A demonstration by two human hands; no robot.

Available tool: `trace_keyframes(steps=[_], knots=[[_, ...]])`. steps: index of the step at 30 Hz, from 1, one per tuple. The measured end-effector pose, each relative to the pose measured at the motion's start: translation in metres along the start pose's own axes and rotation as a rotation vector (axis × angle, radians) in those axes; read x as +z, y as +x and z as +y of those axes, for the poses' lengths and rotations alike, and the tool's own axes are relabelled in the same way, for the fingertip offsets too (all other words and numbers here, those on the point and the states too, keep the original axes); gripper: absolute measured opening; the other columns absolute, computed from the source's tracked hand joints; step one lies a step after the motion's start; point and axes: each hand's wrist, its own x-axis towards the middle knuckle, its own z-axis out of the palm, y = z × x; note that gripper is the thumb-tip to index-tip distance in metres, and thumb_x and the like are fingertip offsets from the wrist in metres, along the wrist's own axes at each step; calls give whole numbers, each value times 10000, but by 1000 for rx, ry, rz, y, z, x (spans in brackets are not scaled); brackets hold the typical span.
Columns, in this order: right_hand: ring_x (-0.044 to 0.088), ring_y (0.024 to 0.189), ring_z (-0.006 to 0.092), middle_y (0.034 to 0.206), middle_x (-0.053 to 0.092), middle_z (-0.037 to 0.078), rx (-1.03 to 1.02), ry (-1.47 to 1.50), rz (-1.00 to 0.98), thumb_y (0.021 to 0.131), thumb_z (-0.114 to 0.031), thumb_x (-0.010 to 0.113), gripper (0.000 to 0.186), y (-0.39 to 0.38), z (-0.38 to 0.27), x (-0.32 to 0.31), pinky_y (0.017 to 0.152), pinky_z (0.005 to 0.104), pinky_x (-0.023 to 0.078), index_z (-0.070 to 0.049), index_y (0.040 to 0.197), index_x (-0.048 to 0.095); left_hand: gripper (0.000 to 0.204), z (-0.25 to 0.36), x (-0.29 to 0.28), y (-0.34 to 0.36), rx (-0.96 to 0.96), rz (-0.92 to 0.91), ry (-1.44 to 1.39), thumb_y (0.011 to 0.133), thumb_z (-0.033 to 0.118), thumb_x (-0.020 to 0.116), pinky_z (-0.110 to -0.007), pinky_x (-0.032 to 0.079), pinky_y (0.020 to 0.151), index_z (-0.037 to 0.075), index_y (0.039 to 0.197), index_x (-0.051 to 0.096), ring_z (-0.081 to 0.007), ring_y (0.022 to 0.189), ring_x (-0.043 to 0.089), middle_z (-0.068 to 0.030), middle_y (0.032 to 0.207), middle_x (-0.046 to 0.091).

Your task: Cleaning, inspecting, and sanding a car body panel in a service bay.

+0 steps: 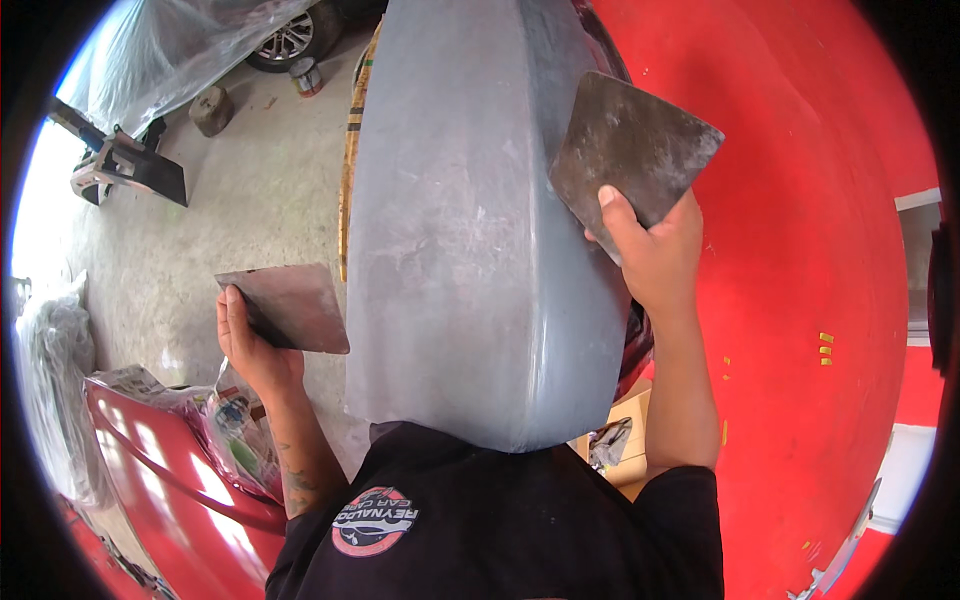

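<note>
My left hand (258, 350) is closed on a thin sheet of sandpaper (300, 310), dull brown with a dark shadowed side, held out left of a grey primed car body panel (440, 220). My right hand (655, 245) pinches a dark, flat rectangular pad (635, 145) with rounded corners and pale smudges, the thumb on top. That pad is tilted over the right edge of the panel; whether it touches the surface I cannot tell. The panel runs away from my body and has a dull, lightly scuffed surface with a ridge along its right part.
A large red car panel (790, 280) with small yellow tape bits fills the right. Behind on the left lie a wheel (290, 38), a can (305, 77), a round block (211, 111) and a black metal stand (130, 168). A glossy red panel (170, 480) leans at lower left.
</note>
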Motion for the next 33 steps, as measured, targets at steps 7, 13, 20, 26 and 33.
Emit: trace_keyframes(steps=[7, 13, 20, 26, 33], knots=[[617, 689, 138, 856, 638, 90, -5, 64, -21, 828, -40, 575, 269, 0, 2, -4, 614, 300, 514, 34, 1083, 534, 138, -2, 8, 1, -4, -2, -30, 970, 175, 516, -276, 504, 742, 54, 909, 544, -133, 797, 607, -47, 883, 625], [618, 690, 141, 840, 638, 87, 8, 26, -32, 822, -48, 579, 282, 3, 1, -2, 604, 296, 517, 34, 1089, 535, 138, -6, 11, 2, -9, -30, -37, 970, 177, 518, -284, 512, 755, 54, 913, 547, -139, 810, 612, -49, 893, 630], [608, 654, 139, 841, 636, 84, 1, 57, -25, 826, -44, 570, 264, 7, -1, -2, 593, 290, 515, 40, 1074, 540, 135, -6, 15, 3, -20, -32, -40, 967, 175, 524, -283, 513, 752, 53, 920, 553, -143, 810, 613, -47, 890, 629], [606, 653, 138, 835, 633, 83, 0, 6, -60, 827, -49, 569, 245, 7, -4, -3, 594, 302, 515, 37, 1056, 550, 137, -5, 15, 2, -11, -53, -35, 966, 177, 526, -278, 512, 750, 52, 914, 550, -144, 805, 613, -50, 887, 627], [613, 650, 146, 837, 643, 99, 44, -60, -95, 824, -45, 578, 245, 7, -8, -5, 598, 310, 524, 52, 1046, 549, 141, -5, 12, 2, -6, -47, -47, 968, 175, 524, -283, 514, 751, 48, 912, 546, -148, 809, 616, -59, 894, 629]])
